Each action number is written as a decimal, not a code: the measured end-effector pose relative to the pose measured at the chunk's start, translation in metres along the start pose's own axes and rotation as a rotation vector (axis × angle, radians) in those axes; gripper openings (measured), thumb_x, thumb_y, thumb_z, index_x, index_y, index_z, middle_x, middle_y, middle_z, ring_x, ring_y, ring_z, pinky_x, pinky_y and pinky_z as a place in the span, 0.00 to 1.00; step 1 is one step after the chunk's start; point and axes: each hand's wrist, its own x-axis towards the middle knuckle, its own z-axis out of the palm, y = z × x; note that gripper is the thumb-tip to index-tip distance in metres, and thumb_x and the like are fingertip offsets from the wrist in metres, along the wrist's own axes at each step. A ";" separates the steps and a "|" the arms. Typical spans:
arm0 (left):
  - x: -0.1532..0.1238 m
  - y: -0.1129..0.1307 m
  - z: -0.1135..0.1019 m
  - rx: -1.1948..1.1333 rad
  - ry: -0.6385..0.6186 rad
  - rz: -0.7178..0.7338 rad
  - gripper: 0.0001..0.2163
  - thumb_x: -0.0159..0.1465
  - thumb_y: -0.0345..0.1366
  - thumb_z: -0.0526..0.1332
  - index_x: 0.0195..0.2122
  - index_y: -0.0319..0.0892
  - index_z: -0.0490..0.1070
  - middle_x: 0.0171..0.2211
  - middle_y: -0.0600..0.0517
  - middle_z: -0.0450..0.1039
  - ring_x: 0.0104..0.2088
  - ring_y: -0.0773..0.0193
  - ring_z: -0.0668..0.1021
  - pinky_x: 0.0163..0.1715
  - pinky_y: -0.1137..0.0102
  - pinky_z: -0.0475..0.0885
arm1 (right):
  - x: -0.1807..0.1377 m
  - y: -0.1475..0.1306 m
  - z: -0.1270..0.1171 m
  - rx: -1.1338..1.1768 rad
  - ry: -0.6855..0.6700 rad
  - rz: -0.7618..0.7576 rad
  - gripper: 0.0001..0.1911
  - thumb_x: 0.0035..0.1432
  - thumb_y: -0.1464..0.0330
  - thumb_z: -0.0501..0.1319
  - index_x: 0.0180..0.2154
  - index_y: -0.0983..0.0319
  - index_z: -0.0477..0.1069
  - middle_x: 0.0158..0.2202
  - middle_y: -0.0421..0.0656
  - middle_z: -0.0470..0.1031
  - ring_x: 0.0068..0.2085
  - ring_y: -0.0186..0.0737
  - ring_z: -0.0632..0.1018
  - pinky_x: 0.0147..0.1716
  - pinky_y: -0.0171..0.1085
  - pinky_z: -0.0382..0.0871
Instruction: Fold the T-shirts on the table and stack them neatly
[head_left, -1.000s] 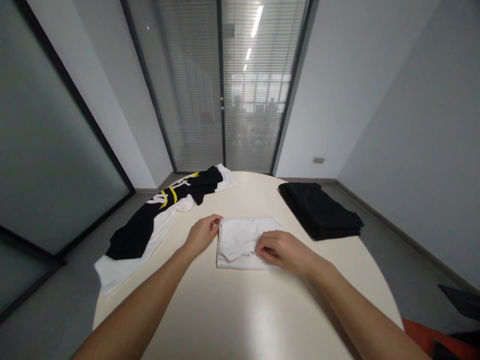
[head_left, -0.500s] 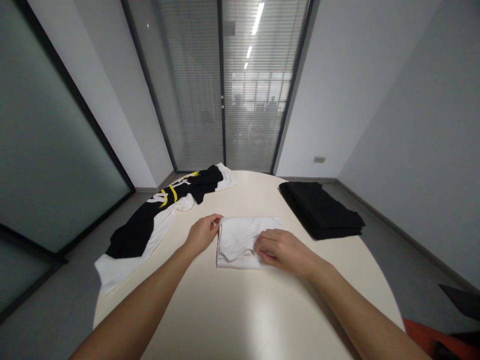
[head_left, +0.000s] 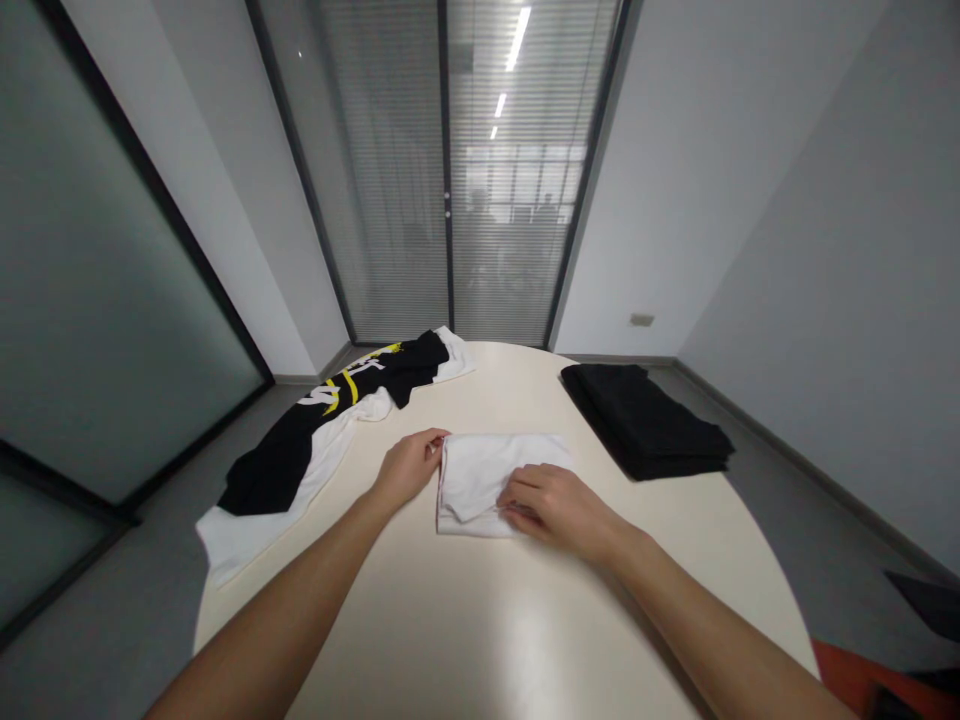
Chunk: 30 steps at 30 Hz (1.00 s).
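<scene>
- since the earlier frame the right hand (head_left: 555, 503) has slid a little left over the folded white cloth (head_left: 471, 470)
- pale round table (head_left: 420, 620), under the white cloth
- black-and-white garment (head_left: 274, 450), left of the white cloth and reaching beyond it
- folded black fabric (head_left: 645, 420), right of and beyond the white cloth
- right fingers bunched together on the white cloth's near part; cannot tell if they grip
- left hand (head_left: 409, 467) at the white cloth's far left corner, fingers bent close; cannot tell if they pinch

White bundle (head_left: 472, 468) matt cloth; black stack (head_left: 646, 420) matt fabric; tabletop (head_left: 525, 625) smooth, glossy
</scene>
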 end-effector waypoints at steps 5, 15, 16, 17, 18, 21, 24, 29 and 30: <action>-0.001 0.002 0.000 0.017 0.009 -0.008 0.14 0.66 0.33 0.58 0.48 0.50 0.79 0.36 0.54 0.81 0.32 0.63 0.78 0.30 0.73 0.64 | 0.002 -0.003 -0.001 0.008 -0.008 0.002 0.06 0.62 0.73 0.60 0.35 0.61 0.75 0.33 0.42 0.77 0.36 0.38 0.76 0.40 0.36 0.65; -0.001 0.006 0.000 0.058 0.029 -0.035 0.13 0.66 0.34 0.58 0.48 0.49 0.79 0.33 0.53 0.81 0.31 0.63 0.78 0.28 0.72 0.62 | -0.003 -0.004 -0.005 0.082 -0.062 0.055 0.20 0.54 0.72 0.63 0.50 0.61 0.72 0.47 0.47 0.75 0.46 0.44 0.75 0.47 0.39 0.69; -0.001 0.006 0.000 0.058 0.031 -0.033 0.13 0.65 0.34 0.58 0.48 0.49 0.79 0.33 0.53 0.80 0.31 0.63 0.78 0.28 0.72 0.62 | -0.003 -0.004 -0.004 0.070 -0.060 0.058 0.21 0.54 0.71 0.64 0.52 0.61 0.71 0.49 0.48 0.74 0.48 0.45 0.75 0.49 0.41 0.69; -0.001 0.006 0.000 0.060 0.033 -0.033 0.14 0.65 0.34 0.59 0.49 0.49 0.79 0.33 0.53 0.80 0.31 0.63 0.78 0.28 0.72 0.62 | -0.003 -0.003 -0.004 0.061 -0.065 0.055 0.22 0.55 0.71 0.63 0.53 0.61 0.71 0.49 0.48 0.74 0.49 0.46 0.75 0.50 0.41 0.69; -0.002 0.005 0.000 0.061 0.032 -0.033 0.14 0.64 0.34 0.59 0.49 0.50 0.79 0.33 0.53 0.80 0.31 0.63 0.78 0.28 0.72 0.61 | -0.003 -0.002 -0.003 0.056 -0.072 0.049 0.21 0.57 0.70 0.63 0.53 0.61 0.71 0.49 0.48 0.74 0.50 0.46 0.75 0.50 0.42 0.69; -0.002 0.005 0.000 0.058 0.026 -0.030 0.15 0.63 0.33 0.59 0.49 0.50 0.79 0.33 0.54 0.80 0.31 0.63 0.77 0.28 0.72 0.61 | -0.004 0.001 -0.003 0.062 -0.083 0.029 0.20 0.60 0.70 0.61 0.54 0.59 0.72 0.48 0.47 0.75 0.49 0.44 0.76 0.51 0.41 0.70; -0.001 0.004 0.000 0.053 0.029 -0.023 0.15 0.63 0.33 0.59 0.49 0.50 0.79 0.33 0.54 0.80 0.31 0.63 0.77 0.28 0.72 0.61 | -0.004 0.003 -0.002 0.050 -0.072 0.017 0.20 0.59 0.71 0.61 0.54 0.59 0.73 0.48 0.46 0.76 0.48 0.42 0.77 0.50 0.39 0.71; -0.001 0.003 0.000 0.044 0.017 -0.008 0.15 0.63 0.33 0.59 0.48 0.50 0.79 0.34 0.54 0.80 0.31 0.64 0.77 0.29 0.72 0.62 | -0.004 0.003 0.003 -0.060 -0.051 0.006 0.14 0.61 0.72 0.60 0.48 0.59 0.77 0.44 0.46 0.79 0.44 0.42 0.79 0.45 0.39 0.72; -0.001 0.002 0.001 0.042 0.016 -0.006 0.15 0.63 0.33 0.59 0.48 0.50 0.79 0.34 0.54 0.80 0.31 0.64 0.77 0.29 0.72 0.62 | -0.003 0.003 0.004 -0.075 -0.046 0.003 0.13 0.62 0.72 0.59 0.47 0.59 0.77 0.43 0.45 0.79 0.43 0.42 0.79 0.43 0.38 0.72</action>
